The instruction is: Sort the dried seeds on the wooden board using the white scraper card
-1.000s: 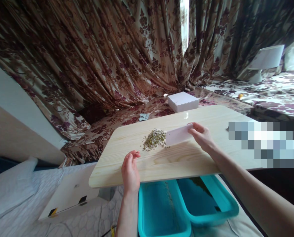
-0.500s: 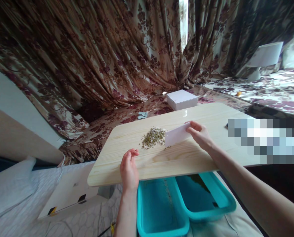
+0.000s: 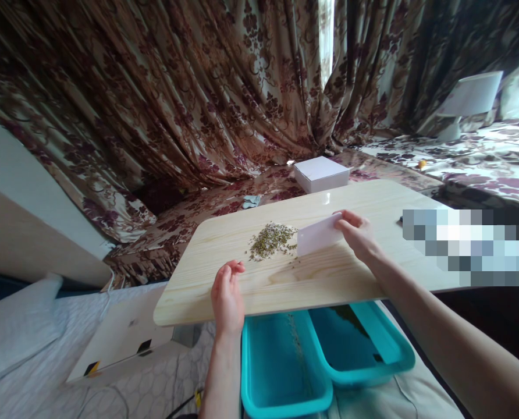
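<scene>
- Card (image 3: 318, 234): pinched in right hand (image 3: 358, 233), free end beside granule heap (image 3: 270, 240) on surface (image 3: 198, 291).
- Left hand (image 3: 228, 291): loosely open, at front edge; hands apart.
- Teal tubs (image 3: 292, 405): partly hidden under surface (pixelated patch obscures right end).
- White box (image 3: 321, 176): behind.

the heap (image 3: 270, 241) lies on the table (image 3: 224, 291), basins (image 3: 287, 372) before it.
</scene>
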`<action>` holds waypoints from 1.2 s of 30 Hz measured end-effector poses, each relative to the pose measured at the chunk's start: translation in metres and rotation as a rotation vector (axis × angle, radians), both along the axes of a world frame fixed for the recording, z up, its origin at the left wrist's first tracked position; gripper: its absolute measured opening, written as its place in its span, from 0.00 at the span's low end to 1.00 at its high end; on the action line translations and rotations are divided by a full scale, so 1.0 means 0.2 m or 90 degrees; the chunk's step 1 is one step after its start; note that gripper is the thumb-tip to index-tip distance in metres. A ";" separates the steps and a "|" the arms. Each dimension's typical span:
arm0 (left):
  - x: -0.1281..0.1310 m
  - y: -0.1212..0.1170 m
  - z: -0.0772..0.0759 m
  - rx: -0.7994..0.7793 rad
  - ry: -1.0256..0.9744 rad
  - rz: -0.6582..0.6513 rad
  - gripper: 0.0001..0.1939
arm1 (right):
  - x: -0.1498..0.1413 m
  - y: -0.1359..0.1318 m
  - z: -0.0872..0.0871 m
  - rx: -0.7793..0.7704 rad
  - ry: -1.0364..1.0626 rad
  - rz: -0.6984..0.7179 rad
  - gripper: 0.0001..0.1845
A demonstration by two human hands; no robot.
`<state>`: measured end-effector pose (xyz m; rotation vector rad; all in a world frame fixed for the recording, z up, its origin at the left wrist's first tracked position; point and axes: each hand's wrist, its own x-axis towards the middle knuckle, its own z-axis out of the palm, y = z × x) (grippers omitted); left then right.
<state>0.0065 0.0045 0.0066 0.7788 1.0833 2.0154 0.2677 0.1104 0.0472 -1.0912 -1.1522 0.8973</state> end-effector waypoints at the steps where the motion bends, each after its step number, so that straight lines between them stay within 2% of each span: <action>1: 0.00 0.00 0.00 0.000 0.000 0.002 0.12 | 0.00 0.00 0.00 0.003 -0.001 -0.001 0.05; 12: 0.00 0.00 0.00 0.007 0.004 -0.002 0.10 | -0.01 -0.01 0.00 -0.004 0.005 0.041 0.08; 18: 0.00 0.00 0.00 0.012 0.003 -0.003 0.10 | -0.01 0.00 -0.01 0.004 0.019 0.028 0.08; 26: 0.00 0.00 0.00 0.014 0.013 -0.004 0.10 | -0.02 0.01 -0.02 0.002 -0.011 0.077 0.09; 36: 0.00 0.00 0.01 0.014 -0.001 -0.002 0.09 | -0.03 0.00 -0.02 0.000 0.024 0.106 0.10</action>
